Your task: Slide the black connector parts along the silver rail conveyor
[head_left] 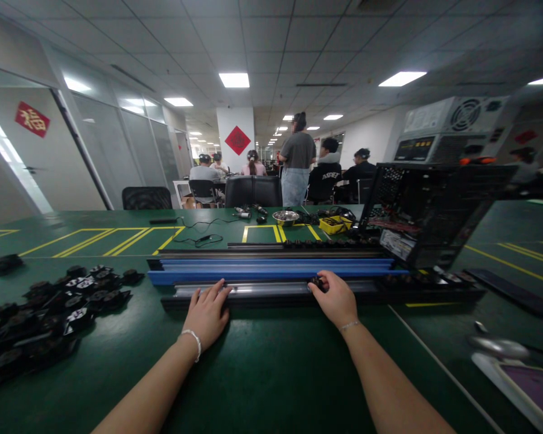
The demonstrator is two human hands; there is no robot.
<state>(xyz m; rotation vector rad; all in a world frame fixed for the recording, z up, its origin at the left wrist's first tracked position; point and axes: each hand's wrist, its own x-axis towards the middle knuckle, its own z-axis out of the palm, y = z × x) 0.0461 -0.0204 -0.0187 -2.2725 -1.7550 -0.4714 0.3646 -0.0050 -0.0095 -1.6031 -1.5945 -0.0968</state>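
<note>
A long black rail with a shiny inner channel lies across the table in front of me. My left hand rests on its left part, fingers spread over the edge. Near its middle, my right hand pinches a small black part at the channel. More small black parts sit in the rail's right end. Directly behind lies a blue rail, with dark rails beyond it.
Many black parts are piled on the left of the green table. An open computer case stands at the right. Farther back are a metal bowl and a yellow tray. People sit and stand beyond.
</note>
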